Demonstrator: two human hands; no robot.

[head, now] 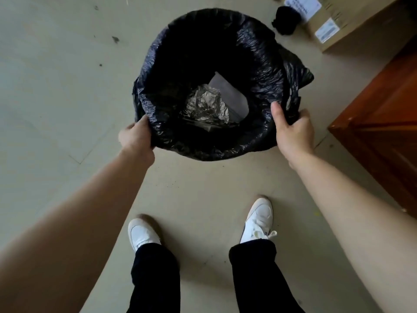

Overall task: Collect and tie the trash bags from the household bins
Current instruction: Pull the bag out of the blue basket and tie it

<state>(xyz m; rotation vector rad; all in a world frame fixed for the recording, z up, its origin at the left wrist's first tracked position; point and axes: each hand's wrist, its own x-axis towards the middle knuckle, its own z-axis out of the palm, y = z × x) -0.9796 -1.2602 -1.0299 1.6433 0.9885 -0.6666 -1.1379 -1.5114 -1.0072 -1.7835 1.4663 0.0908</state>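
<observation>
One tiled floor point(56, 86) carries everything here, and the person stands on it in two white shoes, the left shoe point(142, 231) and the right shoe point(259, 220), below dark trouser legs at the near edge. Two bare hands reach forward to one black trash bag point(259, 71), which sits in the middle of the floor ahead of the feet with its mouth spread wide and round. The left hand point(135, 137) is closed over the near-left part of the bag's rim, fingers curled down round the plastic so that their tips are hidden. Inside the bag lie two pieces of rubbish that can be counted: one crumpled silvery wrapper point(206, 105) and, touching it on its right, one flat grey sheet point(232, 96); the darker matter beneath them cannot be made out. The right hand point(293, 132) grips the near-right rim, its thumb laid straight along the inner side and its fingers curled round a bunched flap of the bag on the outer side. Towards the far-right corner of the floor sits one small black bundle point(285, 20), just beside cardboard packaging point(338, 26) bearing two white labels. One reddish wooden panel point(383, 109) runs along the right edge.
</observation>
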